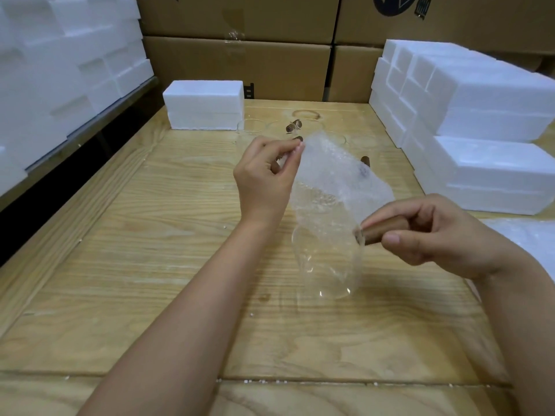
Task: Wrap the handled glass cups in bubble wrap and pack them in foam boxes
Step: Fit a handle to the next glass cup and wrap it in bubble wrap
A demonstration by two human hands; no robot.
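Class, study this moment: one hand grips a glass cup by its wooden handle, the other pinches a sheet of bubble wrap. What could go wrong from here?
1. The right hand holds the clear glass cup above the wooden table only by its brown wooden handle; a slip could drop it.
2. The left hand merely pinches the translucent bubble wrap sheet at one corner, so it may slip free.
3. More clear glass cups stand behind; a stray movement might knock them.

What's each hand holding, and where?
Right hand: glass cup by its wooden handle. Left hand: bubble wrap, pinched at its top edge.
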